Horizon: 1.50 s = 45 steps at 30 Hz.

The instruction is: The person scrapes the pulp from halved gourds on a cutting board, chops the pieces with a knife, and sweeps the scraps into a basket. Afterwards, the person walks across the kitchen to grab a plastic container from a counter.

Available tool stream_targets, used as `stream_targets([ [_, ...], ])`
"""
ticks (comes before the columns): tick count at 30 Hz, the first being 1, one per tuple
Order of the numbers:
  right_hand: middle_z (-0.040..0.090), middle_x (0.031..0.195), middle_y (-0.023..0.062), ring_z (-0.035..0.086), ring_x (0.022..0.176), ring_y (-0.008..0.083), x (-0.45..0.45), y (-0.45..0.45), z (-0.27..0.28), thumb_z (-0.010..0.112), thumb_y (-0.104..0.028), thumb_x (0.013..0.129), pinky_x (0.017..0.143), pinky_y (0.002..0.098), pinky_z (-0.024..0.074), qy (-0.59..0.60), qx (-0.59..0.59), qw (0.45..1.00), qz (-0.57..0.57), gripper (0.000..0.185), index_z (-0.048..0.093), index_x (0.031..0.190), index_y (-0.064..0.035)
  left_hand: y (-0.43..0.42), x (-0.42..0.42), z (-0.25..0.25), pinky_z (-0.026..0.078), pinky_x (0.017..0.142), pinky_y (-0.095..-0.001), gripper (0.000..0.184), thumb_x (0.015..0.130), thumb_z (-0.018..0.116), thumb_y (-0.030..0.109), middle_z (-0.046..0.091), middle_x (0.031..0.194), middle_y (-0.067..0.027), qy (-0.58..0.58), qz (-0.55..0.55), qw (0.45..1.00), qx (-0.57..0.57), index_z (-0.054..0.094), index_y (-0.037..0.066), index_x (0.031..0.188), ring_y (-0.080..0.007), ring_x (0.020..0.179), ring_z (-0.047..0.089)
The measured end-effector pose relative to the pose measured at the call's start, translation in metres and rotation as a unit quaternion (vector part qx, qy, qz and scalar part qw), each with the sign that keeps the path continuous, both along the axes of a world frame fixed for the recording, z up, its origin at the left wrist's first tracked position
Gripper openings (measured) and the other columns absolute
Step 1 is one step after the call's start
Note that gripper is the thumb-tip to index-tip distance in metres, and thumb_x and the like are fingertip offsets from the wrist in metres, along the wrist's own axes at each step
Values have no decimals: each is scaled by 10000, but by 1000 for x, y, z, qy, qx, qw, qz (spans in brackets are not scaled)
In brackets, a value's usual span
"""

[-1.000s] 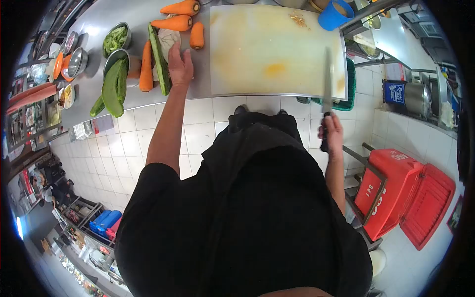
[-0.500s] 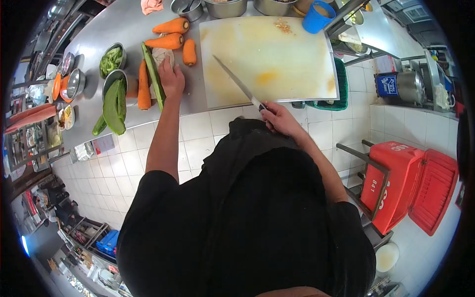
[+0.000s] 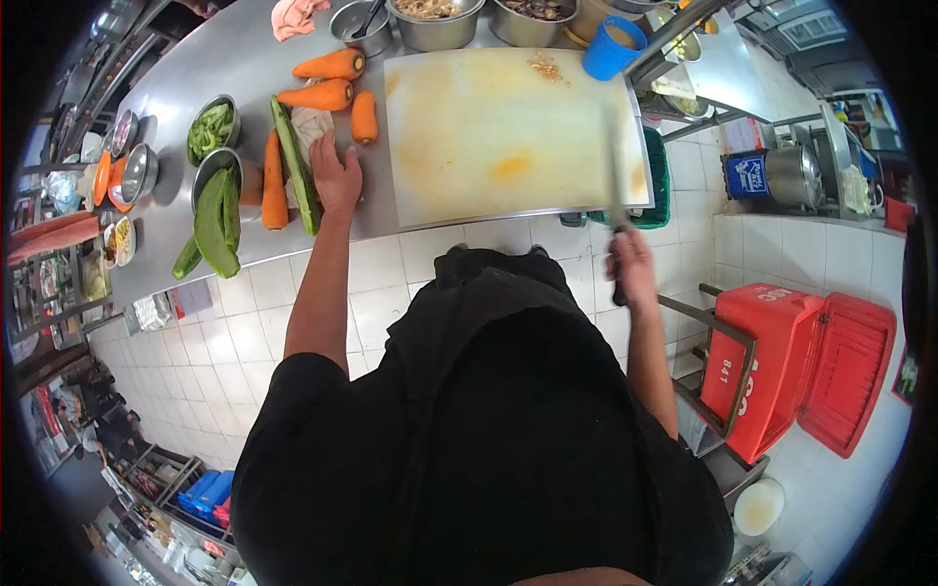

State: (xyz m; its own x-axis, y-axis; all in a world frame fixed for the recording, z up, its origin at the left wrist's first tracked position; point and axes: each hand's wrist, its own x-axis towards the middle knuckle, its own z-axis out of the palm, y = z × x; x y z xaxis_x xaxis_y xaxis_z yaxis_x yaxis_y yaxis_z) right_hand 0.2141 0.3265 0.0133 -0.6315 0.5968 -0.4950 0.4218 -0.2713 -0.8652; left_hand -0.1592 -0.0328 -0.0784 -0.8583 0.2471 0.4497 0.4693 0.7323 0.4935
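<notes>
My right hand (image 3: 632, 266) grips the dark handle of a knife (image 3: 615, 171); the blade points away from me over the right side of the white cutting board (image 3: 489, 137) and is blurred. My left hand (image 3: 335, 178) has its fingers apart on a crumpled cloth (image 3: 311, 125) left of the board. Beside it lie a long green vegetable (image 3: 294, 164) and an upright-pointing carrot (image 3: 274, 181). More carrots (image 3: 329, 65) lie just beyond the hand. Yellow stains and a small heap of bits (image 3: 547, 68) are on the board.
Left on the steel counter (image 3: 166, 88) stand a bowl of cut greens (image 3: 212, 132) and a pot holding green gourds (image 3: 215, 220). Behind the board are steel pots (image 3: 437, 29) and a blue jug (image 3: 612, 49). A green basket (image 3: 657, 181) and red bin (image 3: 757, 366) are at right.
My right hand has swung the knife from pointing left across the board back to the right. My left hand remains at the cloth. The view has shifted, showing more pots behind the board.
</notes>
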Motion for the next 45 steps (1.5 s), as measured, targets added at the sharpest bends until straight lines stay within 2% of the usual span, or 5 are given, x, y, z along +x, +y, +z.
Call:
stream_targets([
  [7,574,731,-3,512,566,75,-19,-61,-19,595,-185,952,488,239,433,14,-66,963,260,339,592,1270,-65,-1,2,-2,350,1081,-478,499,868,632,133,500,1287,-251,-3,-18,1000,7,461,-27,1308,-420,1240,437],
  [14,506,706,-6,498,518,79,62,71,-25,540,-200,988,418,226,406,11,69,984,-164,129,539,931,-84,-12,31,2,363,1074,-459,512,850,638,121,515,1285,-252,-17,-29,999,27,473,-38,1308,-410,1233,463],
  [24,565,751,-13,499,629,69,-74,-78,-5,599,-217,947,555,234,429,7,-50,914,403,385,576,1310,-91,-11,79,5,402,1030,-410,477,885,610,75,523,1288,-219,-90,31,981,169,473,-51,1324,-348,1219,498],
  [29,534,697,12,488,497,97,-11,-7,-31,541,-215,987,416,263,407,-13,-46,997,55,173,525,866,-93,-18,103,18,451,980,-390,450,914,593,73,523,1306,-197,-146,54,963,220,471,-40,1332,-295,1210,514],
  [45,477,747,33,455,491,101,-25,46,-5,426,-156,1017,431,254,422,239,218,912,-252,204,375,1185,-52,9,176,13,521,848,-313,416,917,574,14,575,1247,-160,-152,-7,976,157,497,-20,1324,-247,1127,580],
])
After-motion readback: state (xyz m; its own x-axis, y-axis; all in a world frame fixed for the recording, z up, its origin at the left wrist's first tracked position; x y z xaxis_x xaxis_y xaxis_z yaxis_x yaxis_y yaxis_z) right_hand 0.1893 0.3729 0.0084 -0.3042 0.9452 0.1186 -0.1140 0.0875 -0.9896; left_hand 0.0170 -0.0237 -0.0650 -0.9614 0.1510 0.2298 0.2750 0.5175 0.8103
